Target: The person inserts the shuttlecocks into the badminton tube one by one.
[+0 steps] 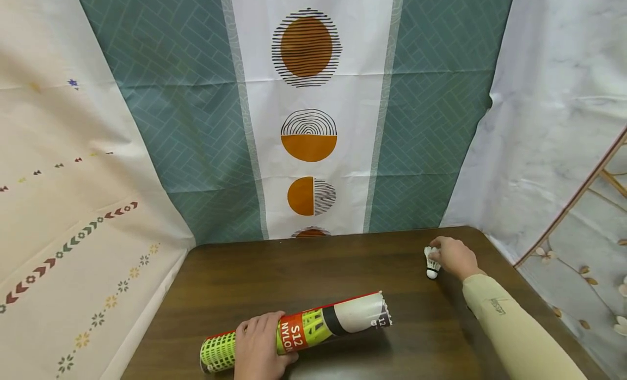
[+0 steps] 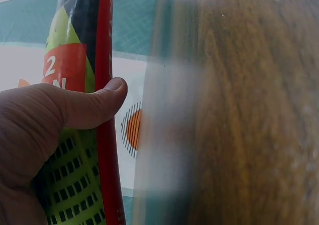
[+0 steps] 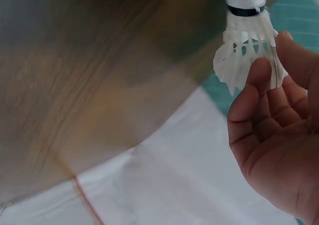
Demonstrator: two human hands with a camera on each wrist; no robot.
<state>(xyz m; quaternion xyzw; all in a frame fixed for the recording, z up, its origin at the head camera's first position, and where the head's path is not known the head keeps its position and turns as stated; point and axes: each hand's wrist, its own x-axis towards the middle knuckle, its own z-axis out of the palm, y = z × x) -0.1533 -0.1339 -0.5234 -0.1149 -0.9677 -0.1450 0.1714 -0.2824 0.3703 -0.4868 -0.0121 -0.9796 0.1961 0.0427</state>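
My left hand (image 1: 262, 344) grips a shuttlecock tube (image 1: 306, 332) round its green, gridded lower part. The tube slants over the table, its white end pointing right and slightly away, with "S12 NYLON" printed on a red patch. In the left wrist view the thumb (image 2: 94, 105) presses across the tube's side. At the table's far right, my right hand (image 1: 455, 256) pinches a white shuttlecock (image 1: 432, 263) by its skirt. Its cork hangs toward me, with a black band above it. The right wrist view shows the fingers (image 3: 245, 105) and thumb at the skirt's edge.
Both things are over a dark brown wooden table (image 1: 294, 265). A teal and white patterned curtain (image 1: 313, 97) hangs right behind its far edge. Printed cloths hang at the left (image 1: 88, 206) and right (image 1: 548, 124) sides.
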